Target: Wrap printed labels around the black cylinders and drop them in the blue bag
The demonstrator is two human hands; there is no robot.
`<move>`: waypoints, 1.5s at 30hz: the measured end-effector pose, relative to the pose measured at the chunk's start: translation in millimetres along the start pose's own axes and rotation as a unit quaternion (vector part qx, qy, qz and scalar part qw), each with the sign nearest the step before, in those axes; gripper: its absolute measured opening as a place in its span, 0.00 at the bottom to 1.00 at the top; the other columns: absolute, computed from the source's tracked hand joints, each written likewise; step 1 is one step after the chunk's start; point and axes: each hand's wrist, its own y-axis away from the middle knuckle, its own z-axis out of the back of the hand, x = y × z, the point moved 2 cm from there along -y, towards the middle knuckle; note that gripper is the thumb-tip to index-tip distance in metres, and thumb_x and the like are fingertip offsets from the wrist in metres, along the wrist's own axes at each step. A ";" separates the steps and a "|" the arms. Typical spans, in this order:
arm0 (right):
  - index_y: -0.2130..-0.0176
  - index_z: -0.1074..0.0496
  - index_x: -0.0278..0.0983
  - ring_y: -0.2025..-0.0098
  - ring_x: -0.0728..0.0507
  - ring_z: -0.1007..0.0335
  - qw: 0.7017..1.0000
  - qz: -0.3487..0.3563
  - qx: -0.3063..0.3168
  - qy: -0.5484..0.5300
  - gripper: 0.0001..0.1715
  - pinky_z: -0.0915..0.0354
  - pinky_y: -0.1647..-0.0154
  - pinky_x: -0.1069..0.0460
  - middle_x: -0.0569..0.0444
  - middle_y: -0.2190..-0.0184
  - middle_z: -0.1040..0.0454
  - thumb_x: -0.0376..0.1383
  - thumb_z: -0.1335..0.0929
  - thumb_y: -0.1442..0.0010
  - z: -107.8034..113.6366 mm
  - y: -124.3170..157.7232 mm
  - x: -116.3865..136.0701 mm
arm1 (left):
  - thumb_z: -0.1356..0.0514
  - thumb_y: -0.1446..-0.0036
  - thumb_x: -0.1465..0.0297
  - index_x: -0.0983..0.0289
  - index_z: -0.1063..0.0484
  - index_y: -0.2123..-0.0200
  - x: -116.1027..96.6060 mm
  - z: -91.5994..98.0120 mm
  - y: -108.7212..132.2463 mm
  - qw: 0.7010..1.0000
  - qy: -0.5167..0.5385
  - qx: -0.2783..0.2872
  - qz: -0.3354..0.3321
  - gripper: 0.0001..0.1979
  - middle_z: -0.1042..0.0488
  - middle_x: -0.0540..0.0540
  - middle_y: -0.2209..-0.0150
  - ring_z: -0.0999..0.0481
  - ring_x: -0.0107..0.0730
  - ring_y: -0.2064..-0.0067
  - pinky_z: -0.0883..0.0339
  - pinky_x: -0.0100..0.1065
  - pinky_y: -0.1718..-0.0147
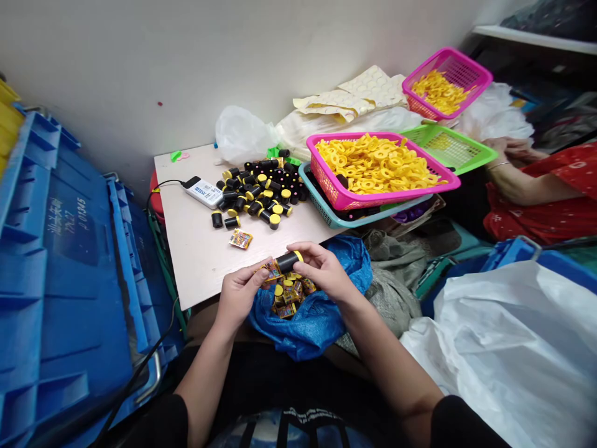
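Note:
Between my two hands is a small black cylinder with a yellow cap (285, 262), held just over the table's front edge. My right hand (324, 270) grips its capped end between thumb and fingers. A printed orange wrapper (270, 270) is pinched in my left hand (242, 287) against the cylinder's other end; whether the cylinder sits inside it I cannot tell. Below my hands an open blue woven bag (298, 330) holds several yellow-capped pieces in printed wrappers. Another printed packet (240, 239) lies flat on the table (196, 261).
Loose black cylinders with yellow caps (254, 196) are heaped on the table beside a white corded device (203, 191). A pink basket (387, 198) of yellow rings rests on a teal basket (326, 214). Blue crates (69, 249) stand left; a co-worker's arm (522, 183) is at right.

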 end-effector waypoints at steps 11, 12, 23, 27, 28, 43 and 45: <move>0.57 0.28 0.40 0.67 0.47 0.32 0.986 0.080 0.000 0.149 0.19 0.33 0.65 0.51 0.53 0.65 0.30 0.42 0.26 0.49 -8.1 3.8 2.1 | 0.32 0.57 0.54 0.63 0.21 0.58 -2.2 -4.1 -1.4 0.998 0.045 0.010 0.042 0.24 0.19 0.58 0.63 0.22 0.35 0.72 0.24 0.36 0.71; 0.58 0.28 0.40 0.67 0.47 0.33 0.987 0.075 -0.008 0.144 0.20 0.33 0.65 0.51 0.53 0.65 0.30 0.42 0.26 0.50 -8.8 3.8 1.0 | 0.31 0.57 0.56 0.62 0.21 0.57 -3.4 -3.7 -1.8 0.998 0.045 0.008 0.039 0.24 0.19 0.58 0.63 0.22 0.34 0.71 0.24 0.36 0.70; 0.55 0.31 0.38 0.70 0.50 0.35 0.989 -0.038 0.109 -0.090 0.27 0.36 0.71 0.55 0.54 0.64 0.31 0.54 0.31 0.46 -19.5 0.8 -25.5 | 0.27 0.63 0.69 0.63 0.20 0.68 -6.4 -17.8 1.1 0.973 0.153 0.130 0.117 0.15 0.20 0.53 0.68 0.22 0.31 0.70 0.25 0.31 0.70; 0.57 0.31 0.37 0.65 0.48 0.34 0.983 -0.065 0.131 -0.114 0.29 0.36 0.68 0.55 0.53 0.64 0.30 0.55 0.30 0.48 -16.9 0.4 -27.7 | 0.27 0.64 0.68 0.63 0.20 0.67 -3.6 -25.1 3.1 0.965 0.186 0.127 0.135 0.16 0.20 0.53 0.68 0.22 0.30 0.69 0.26 0.29 0.70; 0.58 0.31 0.36 0.65 0.49 0.34 0.980 -0.068 0.141 -0.122 0.29 0.37 0.67 0.55 0.53 0.65 0.31 0.55 0.30 0.48 -14.8 0.1 -27.6 | 0.27 0.64 0.68 0.63 0.20 0.67 -3.0 -26.1 3.0 0.964 0.189 0.129 0.137 0.16 0.20 0.54 0.68 0.22 0.30 0.69 0.26 0.29 0.70; 0.60 0.31 0.36 0.61 0.43 0.34 0.899 0.063 0.014 0.433 0.18 0.37 0.57 0.47 0.48 0.62 0.30 0.48 0.36 0.40 35.4 -73.7 -5.3 | 0.34 0.52 0.62 0.56 0.24 0.52 34.3 -38.4 -4.0 0.949 -0.218 0.215 -0.077 0.21 0.29 0.57 0.44 0.32 0.47 0.42 0.41 0.47 0.42; 0.58 0.33 0.35 0.58 0.40 0.34 0.838 0.082 -0.089 0.532 0.16 0.38 0.55 0.45 0.45 0.59 0.30 0.43 0.34 0.42 28.0 -100.5 -12.5 | 0.38 0.46 0.64 0.57 0.23 0.55 30.2 -20.7 -20.6 0.939 -0.293 0.118 -0.133 0.14 0.25 0.57 0.50 0.28 0.43 0.47 0.38 0.45 0.44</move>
